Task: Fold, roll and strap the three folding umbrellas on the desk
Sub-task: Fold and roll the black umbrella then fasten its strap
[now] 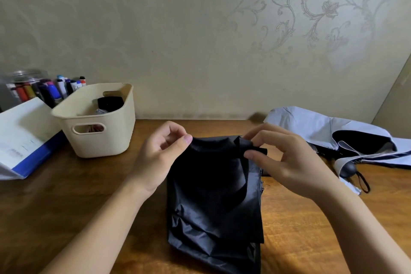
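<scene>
Head view.

- Black folding umbrella [213, 196]: lying collapsed on the wooden desk [66, 207] in front of the person, canopy loose and creased, not yet rolled or strapped.
- Left hand [160, 158]: pinching the canopy's far edge between thumb and forefinger.
- Right hand [287, 162]: pinching a fold of the same fabric at the far right corner.
- Pale grey umbrella [322, 127]: sprawling unfolded at the right of the desk, well apart from the hands.
- Risk, as I judge it: the slick fabric is looking ready to slip out of either pinch, so the pleats could bunch unevenly. The metal rib ends showing at the right edge could snag the cloth.
- Cream plastic basket [111, 140]: standing at the left, holding a dark bundle [110, 102] and something pale beneath. Whether this is the third umbrella, I cannot tell.
- Clear jar [24, 78]: standing behind the basket, holding marker pens [53, 90].
- Blue folder [33, 158]: lying beside the basket, with white papers inside.
</scene>
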